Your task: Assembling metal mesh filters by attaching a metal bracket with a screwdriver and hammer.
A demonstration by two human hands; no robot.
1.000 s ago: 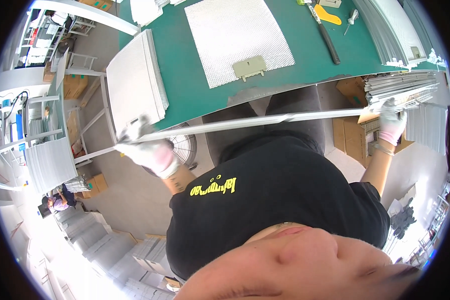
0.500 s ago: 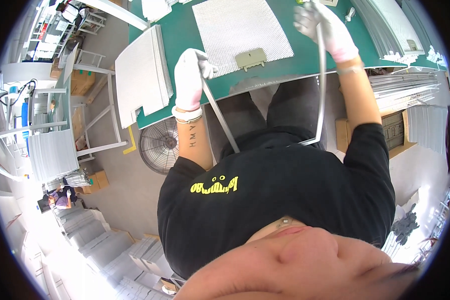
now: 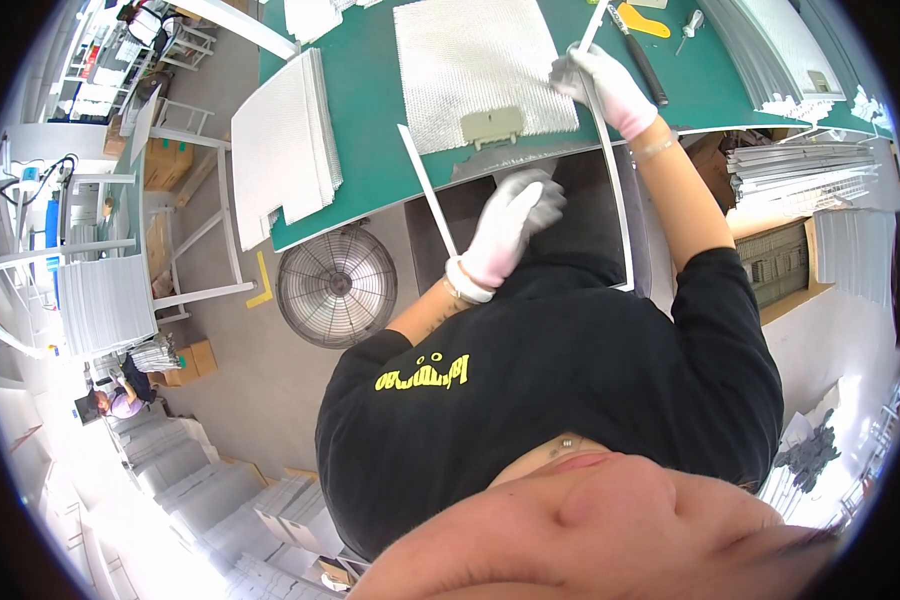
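Observation:
A silver mesh panel point(image 3: 475, 60) with a grey latch point(image 3: 492, 125) lies on the green table point(image 3: 360, 120). My right hand point(image 3: 605, 85), in a white glove, grips one arm of a thin bent metal frame strip point(image 3: 615, 200) over the panel's right edge. The strip's other arm point(image 3: 425, 185) slants from the table down past my left wrist. My gloved left hand point(image 3: 515, 225) is curled at the table's front edge, by the panel's overhanging near edge. Whether it holds the strip or the panel is hidden.
A stack of mesh panels point(image 3: 285, 150) overhangs the table's left end. A round fan point(image 3: 338, 285) stands on the floor below. Hand tools point(image 3: 645, 25) lie at the back right. Bundles of metal strips point(image 3: 800, 165) sit to the right. Another person point(image 3: 115, 400) works far left.
My left hand has dropped from the table top to its front edge, close to my body. My right hand has slid down and left along the strip, over the panel's right edge.

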